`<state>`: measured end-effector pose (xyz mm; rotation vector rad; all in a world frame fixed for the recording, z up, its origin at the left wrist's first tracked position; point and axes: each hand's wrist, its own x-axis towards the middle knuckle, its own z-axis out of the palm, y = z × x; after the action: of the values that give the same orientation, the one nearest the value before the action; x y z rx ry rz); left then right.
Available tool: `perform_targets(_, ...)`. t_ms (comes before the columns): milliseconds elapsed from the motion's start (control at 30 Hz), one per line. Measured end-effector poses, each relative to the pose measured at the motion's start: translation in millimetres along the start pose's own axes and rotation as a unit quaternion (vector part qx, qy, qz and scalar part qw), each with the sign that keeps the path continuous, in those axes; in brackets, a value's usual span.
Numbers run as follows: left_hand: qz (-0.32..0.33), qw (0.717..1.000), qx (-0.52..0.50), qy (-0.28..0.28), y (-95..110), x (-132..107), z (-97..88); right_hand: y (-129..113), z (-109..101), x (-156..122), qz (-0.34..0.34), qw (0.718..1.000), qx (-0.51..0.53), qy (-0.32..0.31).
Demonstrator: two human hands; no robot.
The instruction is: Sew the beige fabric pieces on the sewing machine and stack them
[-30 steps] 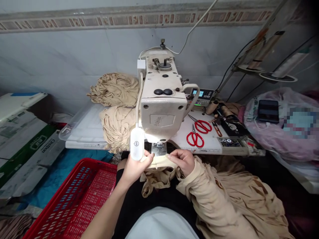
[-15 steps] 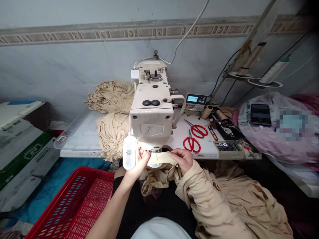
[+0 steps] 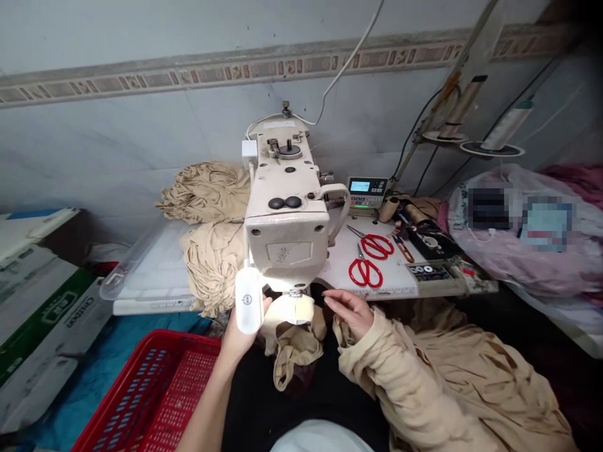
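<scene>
A cream industrial sewing machine head (image 3: pixel 285 232) stands in front of me, with its presser foot (image 3: pixel 295 293) pressing on a loop of beige fabric band (image 3: pixel 292 309). More of the beige garment (image 3: pixel 294 358) hangs bunched below the band. My left hand (image 3: pixel 241 333) is beside the band, its fingers hidden behind a white clip-on lamp (image 3: pixel 249 300). My right hand (image 3: pixel 346 311) is a little to the right of the presser foot, fingers apart, touching nothing. Beige cloth (image 3: pixel 400 383) is heaped around my right forearm.
Two pairs of red-handled scissors (image 3: pixel 365 273) lie on the white table (image 3: pixel 393 282), beside a control panel (image 3: pixel 366 192). A red plastic basket (image 3: pixel 160 395) sits at lower left. Piles of beige fabric (image 3: pixel 205 207) rest left of the machine. A pink plastic bag (image 3: pixel 518 245) lies at right.
My right hand has let go of the band and moved right, fingers apart. The band now sits flatter under the presser foot. My left hand is lower, and the view has shifted.
</scene>
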<state>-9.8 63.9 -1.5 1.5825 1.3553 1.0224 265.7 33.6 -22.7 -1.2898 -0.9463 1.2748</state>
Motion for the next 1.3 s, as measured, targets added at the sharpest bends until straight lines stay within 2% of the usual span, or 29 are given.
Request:
perform_targets(67, -0.039, 0.999, -0.002, -0.030, -9.4, -3.6, -17.3, 0.0, -1.4, -9.0, 0.026, 0.999, 0.005, -0.024)
perform_targets(133, -0.083, 0.995, -0.025, -0.054, -16.4, -7.7, -32.9, 2.0, 1.1, -20.3, 0.054, 0.995, -0.005, -0.077)
perform_targets(200, -0.127, 0.989, -0.063, -0.051, -19.9, -12.4, -42.8, 7.6, 8.6, -31.5, 0.074, 0.987, -0.026, -0.138)
perform_targets(300, -0.155, 0.980, -0.119, -0.029, -20.0, -21.3, -41.2, 19.3, 26.5, -44.5, 0.077, 0.980, -0.050, -0.179)
perform_targets(400, -0.174, 0.970, -0.161, -0.047, -19.5, -34.8, -23.3, 24.1, 43.8, -52.1, 0.029, 0.983, -0.064, -0.170)
perform_targets(467, -0.191, 0.960, -0.175, -0.104, -18.5, -45.0, -10.8, 19.2, 48.9, -55.2, -0.017, 0.982, -0.059, -0.176)
perform_targets(533, -0.187, 0.944, -0.178, -0.205, -14.0, -53.1, -4.0, 8.7, 46.1, -57.3, -0.046, 0.977, -0.036, -0.204)
perform_targets(600, -0.143, 0.922, -0.172, -0.315, -3.4, -56.3, -4.1, -4.6, 36.5, -58.4, -0.033, 0.966, -0.019, -0.257)
perform_targets(667, -0.073, 0.911, -0.155, -0.375, 12.6, -54.3, -7.0, -17.9, 24.8, -58.6, 0.024, 0.940, -0.053, -0.335)
perform_targets(733, -0.005, 0.929, -0.120, -0.350, 30.1, -48.8, -6.5, -28.2, 16.7, -58.4, 0.064, 0.907, -0.132, -0.395)
perform_targets(800, 0.050, 0.952, -0.064, -0.295, 44.2, -43.1, 1.1, -33.3, 15.1, -58.3, 0.045, 0.885, -0.214, -0.412)
perform_targets(833, 0.074, 0.953, -0.036, -0.291, 48.8, -41.1, 7.2, -33.3, 16.3, -58.5, 0.024, 0.878, -0.241, -0.413)
perform_targets(867, 0.096, 0.947, -0.011, -0.307, 51.5, -39.9, 13.9, -31.7, 18.0, -58.7, 0.007, 0.871, -0.257, -0.419)
perform_targets(933, 0.120, 0.918, 0.020, -0.377, 51.4, -39.9, 25.5, -24.3, 19.9, -59.0, -0.001, 0.860, -0.264, -0.437)
perform_targets(1000, 0.104, 0.895, 0.026, -0.433, 46.5, -41.9, 29.8, -14.0, 17.0, -58.7, 0.005, 0.855, -0.259, -0.449)
perform_targets(1067, 0.068, 0.893, 0.013, -0.444, 40.7, -44.4, 25.9, -4.5, 10.1, -57.8, 0.028, 0.869, -0.241, -0.431)
perform_targets(1133, 0.034, 0.909, -0.009, -0.416, 36.1, -46.7, 18.3, 0.9, 3.2, -56.7, 0.067, 0.896, -0.198, -0.391)
perform_targets(1200, -0.005, 0.931, -0.039, -0.362, 32.6, -49.3, 12.8, 1.5, 0.4, -55.1, 0.077, 0.927, -0.152, -0.334)
perform_targets(1300, -0.073, 0.956, -0.105, -0.263, 26.3, -54.1, 13.4, -4.0, 5.2, -52.0, 0.013, 0.961, -0.125, -0.246)
